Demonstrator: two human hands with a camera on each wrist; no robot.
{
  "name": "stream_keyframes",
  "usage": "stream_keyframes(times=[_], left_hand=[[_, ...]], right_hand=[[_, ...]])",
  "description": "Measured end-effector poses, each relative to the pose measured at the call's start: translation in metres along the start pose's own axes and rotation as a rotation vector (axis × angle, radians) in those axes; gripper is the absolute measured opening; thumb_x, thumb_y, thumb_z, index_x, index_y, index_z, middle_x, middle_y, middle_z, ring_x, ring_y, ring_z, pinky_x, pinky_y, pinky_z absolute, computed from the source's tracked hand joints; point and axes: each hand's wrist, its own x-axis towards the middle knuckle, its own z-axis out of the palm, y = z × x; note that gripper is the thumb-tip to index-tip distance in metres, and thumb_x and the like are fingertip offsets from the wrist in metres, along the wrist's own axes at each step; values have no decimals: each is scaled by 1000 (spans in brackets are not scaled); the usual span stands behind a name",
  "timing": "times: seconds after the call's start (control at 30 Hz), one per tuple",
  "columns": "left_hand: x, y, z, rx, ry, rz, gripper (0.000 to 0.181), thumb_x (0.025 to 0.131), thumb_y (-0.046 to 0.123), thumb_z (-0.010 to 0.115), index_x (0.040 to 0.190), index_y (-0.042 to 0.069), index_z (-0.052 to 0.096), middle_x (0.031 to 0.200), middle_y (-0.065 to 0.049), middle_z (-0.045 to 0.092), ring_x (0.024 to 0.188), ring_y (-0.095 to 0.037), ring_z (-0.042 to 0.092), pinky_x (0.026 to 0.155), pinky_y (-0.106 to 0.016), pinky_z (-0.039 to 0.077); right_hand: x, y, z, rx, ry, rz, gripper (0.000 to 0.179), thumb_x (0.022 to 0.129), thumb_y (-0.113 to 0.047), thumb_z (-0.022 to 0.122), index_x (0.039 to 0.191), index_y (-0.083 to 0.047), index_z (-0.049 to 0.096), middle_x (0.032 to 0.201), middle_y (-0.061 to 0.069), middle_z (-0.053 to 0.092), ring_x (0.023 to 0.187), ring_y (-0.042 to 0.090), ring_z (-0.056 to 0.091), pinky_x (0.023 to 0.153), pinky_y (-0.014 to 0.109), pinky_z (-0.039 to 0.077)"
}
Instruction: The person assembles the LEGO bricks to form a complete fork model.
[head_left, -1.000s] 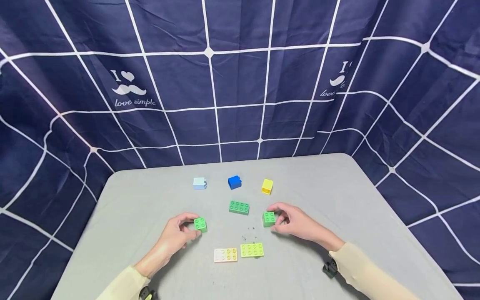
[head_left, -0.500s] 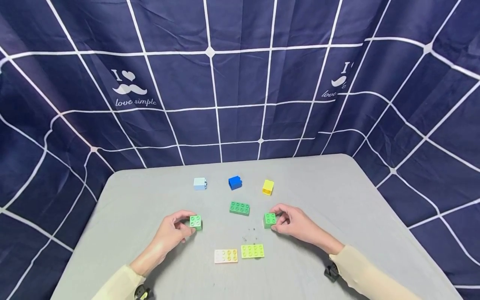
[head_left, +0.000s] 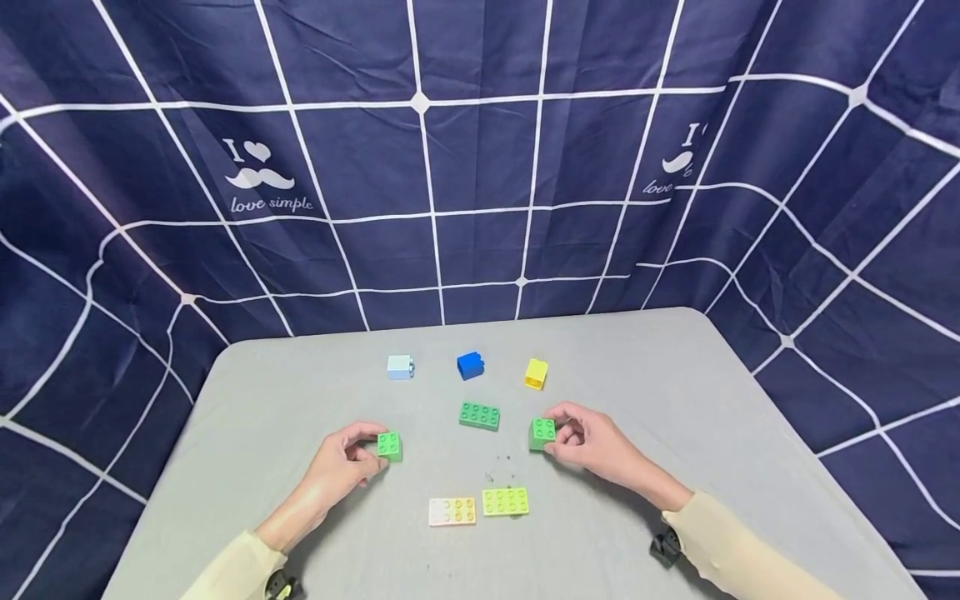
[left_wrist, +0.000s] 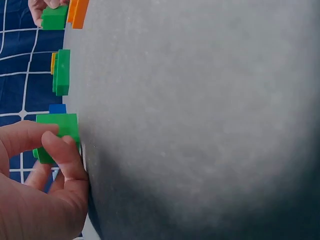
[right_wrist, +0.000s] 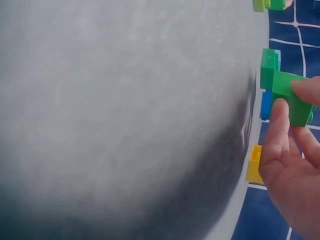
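In the head view, my left hand [head_left: 330,471] pinches a small square green building brick [head_left: 388,446] between thumb and fingers, studs up. Across from it, my right hand [head_left: 603,450] holds a second small green brick [head_left: 542,433] the same way. A longer dark green brick [head_left: 479,417] lies between and slightly beyond the two hands. The left wrist view shows thumb and fingertips on the sides of the left green brick [left_wrist: 67,122]. From the right wrist, the right green brick [right_wrist: 285,85] is seen pinched. Whether either brick touches the table cannot be told.
Toward the back of the grey table [head_left: 300,375] lie a light blue brick [head_left: 400,367], a blue brick [head_left: 470,365] and a yellow brick [head_left: 536,374]. Nearer are a white-and-orange brick [head_left: 452,512] and a lime brick [head_left: 506,502]. A dark blue curtain [head_left: 480,167] hangs behind.
My left hand has drawn back a little to the left, and its brick has turned slightly. The right hand with its brick has shifted slightly rightward. The loose bricks stay put.
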Motion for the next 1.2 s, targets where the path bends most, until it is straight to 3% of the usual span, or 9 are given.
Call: stream_keyframes(times=[0.4,0.7,0.93,1.2], left_hand=[[2,0,-3,-22,-18,1,45,89,-10,78,132,2,72,103,-11,71,75,-20,60,62,-28,54],[3,1,-3,-13,-18,-6,48,88,-10,79,134,1,72,90,-11,70,76,-22,61,61,-29,54],[3,2,-2,-33,-33,7,49,89,-9,79,137,-1,68,114,-12,72,77,-21,62,62,-29,56],[3,-2,-2,-28,-28,9,48,90,-8,80,136,0,68,113,-12,71,75,-21,62,62,-30,56]], right_hand=[[8,-9,6,21,56,-32,40,91,-5,85,128,-2,70,87,3,71,74,13,63,61,22,46],[20,-20,22,35,25,-56,41,93,-6,84,131,-3,69,88,4,73,73,14,63,61,21,45],[26,-28,32,24,13,-84,39,93,-5,83,130,-6,70,88,1,74,74,14,64,62,22,47],[35,-36,45,32,-14,-98,39,94,-9,85,130,-7,70,90,1,73,76,16,64,64,23,47]])
